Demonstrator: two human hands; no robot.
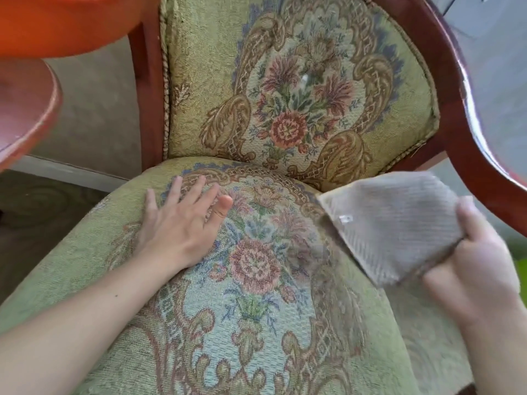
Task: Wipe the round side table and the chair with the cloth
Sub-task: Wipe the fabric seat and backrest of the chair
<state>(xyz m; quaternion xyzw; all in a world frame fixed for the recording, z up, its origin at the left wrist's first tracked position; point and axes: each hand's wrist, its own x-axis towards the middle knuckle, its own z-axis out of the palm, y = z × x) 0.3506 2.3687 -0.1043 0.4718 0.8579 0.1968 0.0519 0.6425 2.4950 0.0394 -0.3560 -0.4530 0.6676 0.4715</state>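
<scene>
**Green tapestry seat, one cloth, two hands**

Upholstery fills most of the head view: woven green fabric with floral medallions, one on the seat and one on the backrest.

I log the right hand (473, 266) first. Its fingers are closed around one bunched end of the cloth (390, 223), thumb on top. One cloth only: grey, ribbed weave, folded to a roughly triangular flap that fans out toward the back of the seat. Motion blur softens its edges, so I cannot tell whether it touches the fabric below or hangs just above it.

The left hand (182, 223) lies flat on the seat, palm down, fingers spread, holding nothing. It sits well apart from the cloth, left of the seat medallion.

One chair (285, 81): domed seat cushion, rounded padded back edged with twisted cord, glossy reddish-brown wooden frame curving round at right and running straight down at left.

One round side table (31, 109) shows at the left edge, a curved reddish wooden rim beside the chair frame. An orange surface (71, 21) occupies the upper left corner; I cannot identify it.
</scene>
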